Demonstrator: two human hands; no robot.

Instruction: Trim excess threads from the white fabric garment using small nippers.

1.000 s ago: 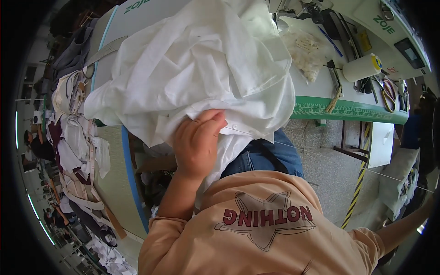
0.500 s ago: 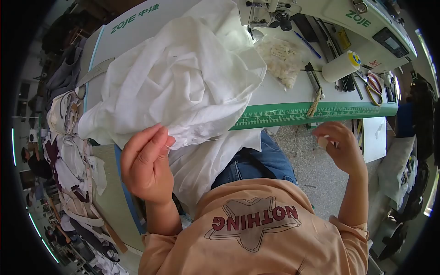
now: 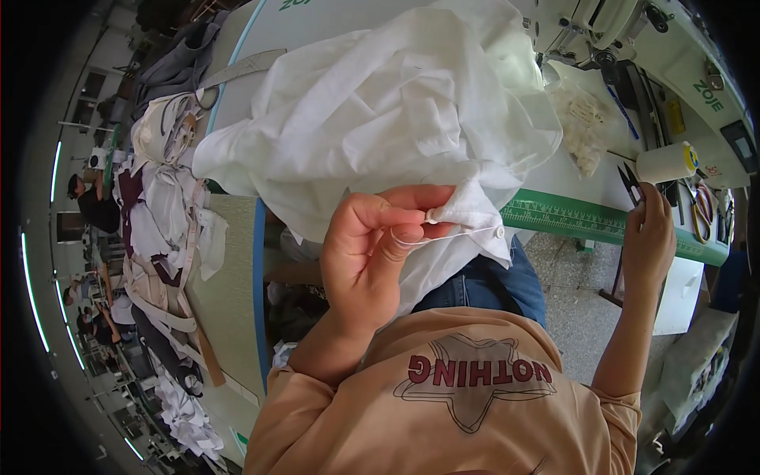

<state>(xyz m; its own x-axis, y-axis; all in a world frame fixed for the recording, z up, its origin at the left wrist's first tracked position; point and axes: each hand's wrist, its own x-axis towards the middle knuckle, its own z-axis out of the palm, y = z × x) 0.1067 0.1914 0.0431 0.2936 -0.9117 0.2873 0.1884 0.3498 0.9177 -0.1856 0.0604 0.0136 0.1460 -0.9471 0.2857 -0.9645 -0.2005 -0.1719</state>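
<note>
A large white cloth garment (image 3: 356,103) lies heaped over the sewing table, its near edge hanging toward my lap. My left hand (image 3: 366,253) is closed, pinching a corner of the garment and a white thread (image 3: 443,237) between thumb and fingers. That thread stretches right to a small white button (image 3: 499,232) on the cloth's edge. Over the table's green front edge, my right hand (image 3: 654,229) is closed round a pair of thread snips (image 3: 628,180), whose dark blades point away from me. Its fingers hide the handle.
The sewing machine (image 3: 606,57) stands at the far right. Near it lie a bag of small pale pieces (image 3: 582,119), a blue pen (image 3: 623,111), a thread cone (image 3: 663,163) and scissors (image 3: 701,212). A green ruler strip (image 3: 554,212) edges the table. Piled fabric (image 3: 162,214) is at left.
My right hand has reached to the table and taken up the thread snips. The left hand has moved right and lifted the garment's corner, where the button and taut thread now show. The view has shifted.
</note>
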